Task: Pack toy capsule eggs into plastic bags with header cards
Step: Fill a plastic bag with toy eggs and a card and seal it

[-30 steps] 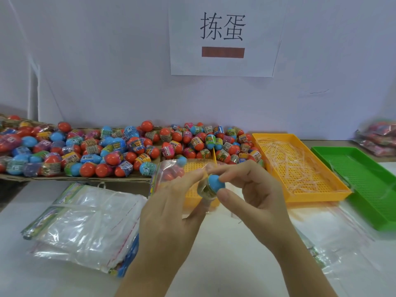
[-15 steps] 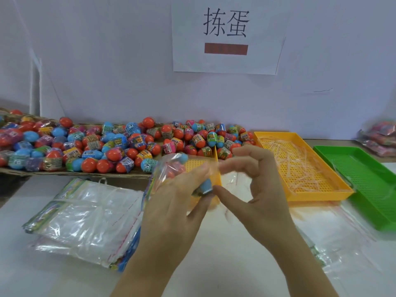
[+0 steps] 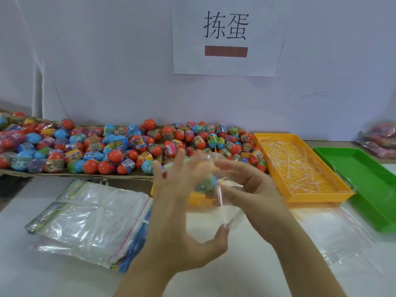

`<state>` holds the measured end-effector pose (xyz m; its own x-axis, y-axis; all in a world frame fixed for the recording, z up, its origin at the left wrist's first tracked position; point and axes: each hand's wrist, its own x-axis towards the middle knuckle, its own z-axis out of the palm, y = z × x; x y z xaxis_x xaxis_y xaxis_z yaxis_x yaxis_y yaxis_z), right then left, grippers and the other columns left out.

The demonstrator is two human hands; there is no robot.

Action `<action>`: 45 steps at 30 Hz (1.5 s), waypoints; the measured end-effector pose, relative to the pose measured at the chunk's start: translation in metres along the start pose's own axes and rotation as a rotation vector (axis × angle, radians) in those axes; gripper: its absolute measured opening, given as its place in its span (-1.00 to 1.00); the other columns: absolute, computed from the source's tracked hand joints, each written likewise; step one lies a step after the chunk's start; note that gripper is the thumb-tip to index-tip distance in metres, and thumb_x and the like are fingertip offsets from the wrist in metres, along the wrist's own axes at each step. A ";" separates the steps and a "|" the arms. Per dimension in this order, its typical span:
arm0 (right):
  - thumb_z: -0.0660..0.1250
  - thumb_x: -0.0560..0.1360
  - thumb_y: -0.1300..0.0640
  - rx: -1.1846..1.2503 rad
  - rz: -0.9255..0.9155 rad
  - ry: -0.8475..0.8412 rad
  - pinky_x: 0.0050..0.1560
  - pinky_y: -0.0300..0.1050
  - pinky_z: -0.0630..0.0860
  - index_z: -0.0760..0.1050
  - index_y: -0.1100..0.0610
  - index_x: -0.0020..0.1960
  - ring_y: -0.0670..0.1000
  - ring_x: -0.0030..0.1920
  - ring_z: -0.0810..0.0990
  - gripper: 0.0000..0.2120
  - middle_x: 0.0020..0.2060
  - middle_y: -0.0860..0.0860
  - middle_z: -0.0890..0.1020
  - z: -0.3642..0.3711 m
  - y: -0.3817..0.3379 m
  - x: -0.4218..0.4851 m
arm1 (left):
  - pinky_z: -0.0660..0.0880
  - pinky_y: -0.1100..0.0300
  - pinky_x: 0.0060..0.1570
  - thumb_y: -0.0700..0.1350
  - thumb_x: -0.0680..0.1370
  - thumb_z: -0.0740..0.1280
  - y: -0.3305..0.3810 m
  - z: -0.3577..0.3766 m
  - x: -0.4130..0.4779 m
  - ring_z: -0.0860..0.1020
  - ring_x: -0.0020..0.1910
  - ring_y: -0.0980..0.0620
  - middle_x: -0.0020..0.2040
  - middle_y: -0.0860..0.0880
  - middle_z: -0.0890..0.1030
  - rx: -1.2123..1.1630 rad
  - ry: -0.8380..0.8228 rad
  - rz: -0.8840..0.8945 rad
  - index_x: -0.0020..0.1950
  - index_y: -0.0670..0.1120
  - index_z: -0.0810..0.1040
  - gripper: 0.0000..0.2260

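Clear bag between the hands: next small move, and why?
Probably regrip the clear bag with the left hand: its fingers are spread, only the right hand seems to pinch it, and the blue egg sits near the loose flap. Motion blur hides detail.

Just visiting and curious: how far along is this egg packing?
Done: some filled bags lie far right, blurred. In hand: the right hand pinches a clear bag holding a blue-capped egg, left hand behind it. Remaining: the big egg pile and stack of empty bags.

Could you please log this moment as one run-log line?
left hand: spread against plastic bag | right hand: grips plastic bag | capsule egg: appears inside bag, blurred
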<state>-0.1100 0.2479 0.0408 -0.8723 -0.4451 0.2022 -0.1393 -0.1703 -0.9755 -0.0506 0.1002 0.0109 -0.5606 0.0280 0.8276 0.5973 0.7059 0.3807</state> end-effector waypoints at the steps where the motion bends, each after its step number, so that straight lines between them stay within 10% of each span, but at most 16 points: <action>1: 0.55 0.27 0.29 0.028 -0.020 0.043 -0.13 0.01 0.63 0.65 -0.06 0.05 0.30 -0.09 0.66 -0.58 0.00 0.06 0.70 0.000 0.000 0.001 | 0.10 0.13 0.51 -0.03 0.31 0.37 0.004 0.000 0.002 0.25 0.50 0.12 0.45 0.10 0.33 -0.071 0.112 -0.136 0.42 -0.07 0.29 -0.31; 4: 0.56 0.22 0.25 0.064 -0.074 0.073 -0.20 -0.05 0.62 0.65 -0.11 0.03 0.23 -0.12 0.68 -0.56 0.00 0.04 0.70 -0.001 0.000 0.001 | 0.44 0.32 0.18 0.02 0.24 0.42 0.012 0.000 0.013 0.51 0.23 0.18 0.15 0.10 0.52 -0.641 0.548 -0.799 0.29 -0.01 0.41 -0.38; 7: 0.54 0.25 0.31 -0.016 -0.096 0.020 -0.18 -0.07 0.64 0.63 -0.12 0.05 0.06 -0.17 0.70 -0.53 -0.04 -0.02 0.70 0.005 -0.002 -0.001 | 0.59 0.02 0.07 0.19 0.31 0.45 0.001 0.002 0.016 0.66 0.03 -0.06 0.08 -0.11 0.67 -1.181 0.386 -1.188 0.24 -0.19 0.52 -0.36; 11: 0.53 0.33 0.30 -0.339 -0.165 0.017 -0.16 -0.27 0.56 0.56 -0.20 0.09 -0.05 -0.22 0.65 -0.49 -0.08 -0.14 0.67 0.012 0.004 -0.005 | 0.62 -0.10 0.05 0.06 0.34 0.41 0.001 -0.002 0.018 0.64 0.07 -0.18 0.14 -0.26 0.64 -1.194 0.288 -1.170 0.22 -0.25 0.58 -0.45; 17: 0.46 0.39 0.09 -0.585 -0.257 -0.081 -0.08 -0.47 0.40 0.51 -0.23 0.11 -0.17 -0.08 0.60 -0.64 -0.08 -0.25 0.63 0.013 0.006 -0.008 | 0.60 0.24 -0.32 -0.17 0.34 0.42 -0.006 -0.002 0.017 0.68 -0.16 0.00 -0.04 -0.19 0.70 -1.207 0.396 -1.245 0.06 -0.25 0.67 -0.68; 25: 0.47 0.26 -0.18 -0.775 -0.286 -0.064 -0.11 -0.04 0.49 0.42 -0.32 0.17 -0.12 -0.18 0.53 -0.50 -0.16 -0.26 0.54 0.022 0.008 -0.009 | 0.66 0.09 -0.19 -0.07 0.39 0.41 -0.003 0.001 0.017 0.68 0.02 -0.09 0.05 -0.16 0.70 -1.212 0.373 -1.291 0.09 -0.16 0.68 -0.68; 30: 0.33 0.28 -0.28 -0.856 -0.379 0.062 -0.12 -0.20 0.49 0.28 -0.28 0.28 -0.17 -0.14 0.51 -0.41 -0.24 -0.45 0.47 0.029 0.009 -0.009 | 0.62 0.19 -0.32 -0.01 0.32 0.44 0.004 0.004 0.017 0.70 -0.03 -0.08 0.04 -0.18 0.70 -1.239 0.303 -1.317 0.04 -0.12 0.70 -0.66; 45: 0.43 0.37 0.39 -0.314 -0.320 0.026 -0.13 -0.21 0.59 0.46 -0.28 0.19 -0.04 -0.22 0.65 -0.36 0.00 -0.11 0.69 0.010 0.009 -0.001 | 0.62 0.09 -0.07 -0.14 0.29 0.44 0.002 -0.006 0.023 0.70 -0.13 -0.04 0.01 -0.21 0.69 -1.379 0.278 -1.188 -0.02 -0.18 0.71 -0.71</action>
<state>-0.1052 0.2382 0.0327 -0.7730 -0.3907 0.4999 -0.5363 -0.0187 -0.8438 -0.0587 0.0978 0.0331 -0.9733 -0.1975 -0.1170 0.0742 -0.7529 0.6539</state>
